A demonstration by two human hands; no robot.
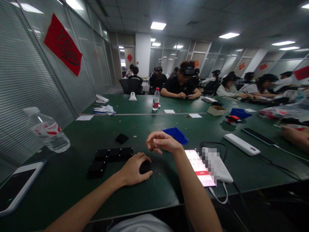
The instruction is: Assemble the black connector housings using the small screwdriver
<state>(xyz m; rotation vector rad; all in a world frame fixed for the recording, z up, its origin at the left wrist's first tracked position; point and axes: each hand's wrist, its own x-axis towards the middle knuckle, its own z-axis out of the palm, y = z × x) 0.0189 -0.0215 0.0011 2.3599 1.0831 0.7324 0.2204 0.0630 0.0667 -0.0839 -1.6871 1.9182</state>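
Observation:
My left hand [134,168] lies on the green table [72,180], its fingers closed around a small black block [145,167]. Just above it, my right hand [163,142] is pinched shut on a tiny brownish part that I cannot make out. To the left of my left hand sits a row of black blocks [113,154] with one more block [96,169] in front of it. A single black block [121,138] lies farther back.
A blue tray [178,134], a lit phone [200,167] and a white power bank [218,166] with cables lie to the right. A water bottle [48,130] and a tablet [16,187] are at the left. Other people sit around the far tables.

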